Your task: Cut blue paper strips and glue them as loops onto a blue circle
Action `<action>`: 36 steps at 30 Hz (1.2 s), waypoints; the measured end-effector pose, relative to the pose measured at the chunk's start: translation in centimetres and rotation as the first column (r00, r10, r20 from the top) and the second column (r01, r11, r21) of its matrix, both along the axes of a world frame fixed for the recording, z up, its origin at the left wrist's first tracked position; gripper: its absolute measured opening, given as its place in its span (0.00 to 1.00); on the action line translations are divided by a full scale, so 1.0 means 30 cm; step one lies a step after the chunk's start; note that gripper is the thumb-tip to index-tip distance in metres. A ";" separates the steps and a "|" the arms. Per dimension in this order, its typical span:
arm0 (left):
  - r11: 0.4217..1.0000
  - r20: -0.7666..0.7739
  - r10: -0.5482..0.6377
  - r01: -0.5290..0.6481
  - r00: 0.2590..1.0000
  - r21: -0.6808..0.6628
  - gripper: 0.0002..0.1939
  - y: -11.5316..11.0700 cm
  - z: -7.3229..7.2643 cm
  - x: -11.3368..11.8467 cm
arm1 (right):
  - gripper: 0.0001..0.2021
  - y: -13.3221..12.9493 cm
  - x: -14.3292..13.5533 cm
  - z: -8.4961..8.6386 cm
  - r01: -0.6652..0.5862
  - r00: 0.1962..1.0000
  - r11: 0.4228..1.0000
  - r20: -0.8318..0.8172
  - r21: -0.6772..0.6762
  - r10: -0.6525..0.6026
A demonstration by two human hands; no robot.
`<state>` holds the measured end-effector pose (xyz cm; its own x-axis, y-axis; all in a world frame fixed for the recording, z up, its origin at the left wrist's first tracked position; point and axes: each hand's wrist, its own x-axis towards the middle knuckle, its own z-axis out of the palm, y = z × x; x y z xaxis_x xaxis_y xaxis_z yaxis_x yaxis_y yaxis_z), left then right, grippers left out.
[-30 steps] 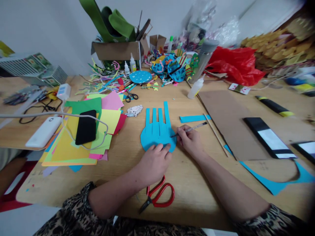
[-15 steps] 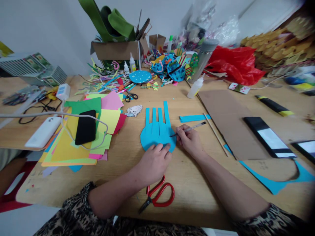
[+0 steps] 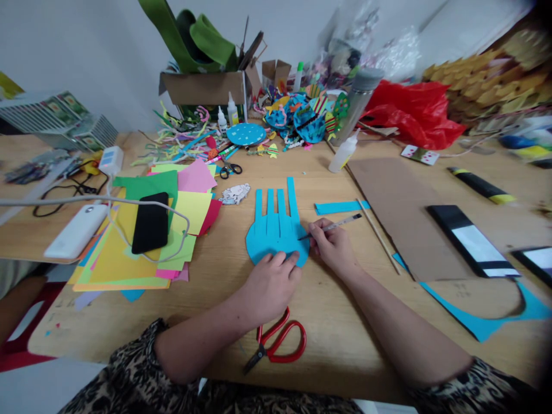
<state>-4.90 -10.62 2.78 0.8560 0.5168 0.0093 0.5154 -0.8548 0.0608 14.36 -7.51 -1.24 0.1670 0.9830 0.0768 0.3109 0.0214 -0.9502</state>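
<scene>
A round blue paper piece [image 3: 267,240] lies flat on the table, with several blue paper strips [image 3: 270,201] standing out from it towards the far side. My left hand [image 3: 275,282] rests on its near edge, fingers spread flat on the paper. In my right hand [image 3: 330,246] is a slim pen [image 3: 338,223], pinched between thumb and fingers, its tip at the paper's right part by the base of the rightmost strip. Red-handled scissors [image 3: 280,343] lie close below my left hand. A loose blue strip [image 3: 340,207] sits beyond my right hand.
Coloured paper sheets [image 3: 125,259] with a black phone [image 3: 150,223] are on the left. To the right are a wooden stick [image 3: 378,237], cardboard [image 3: 401,218], another phone [image 3: 472,240] and a blue offcut [image 3: 478,322]. A glue bottle [image 3: 344,151] and small black scissors [image 3: 230,169] stand further back.
</scene>
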 end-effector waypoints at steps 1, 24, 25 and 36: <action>1.000 -0.002 0.000 0.000 1.000 -0.002 0.12 0.000 0.000 0.000 | 0.22 0.000 0.000 -0.002 0.000 1.000 1.000 0.002 0.004 0.000; 1.000 0.018 -0.002 0.002 1.000 0.005 0.11 0.001 -0.007 -0.001 | 0.22 -0.004 -0.001 0.009 0.002 1.000 1.000 0.029 0.007 -0.002; 1.000 0.020 -0.003 0.003 1.000 0.005 0.11 0.002 -0.007 -0.001 | 0.22 -0.003 0.000 0.007 -0.001 1.000 1.000 0.030 0.007 0.001; 1.000 0.017 -0.010 0.010 1.000 -0.003 0.11 0.001 -0.004 0.000 | 0.21 -0.002 0.000 0.005 -0.002 1.000 1.000 0.014 0.012 0.002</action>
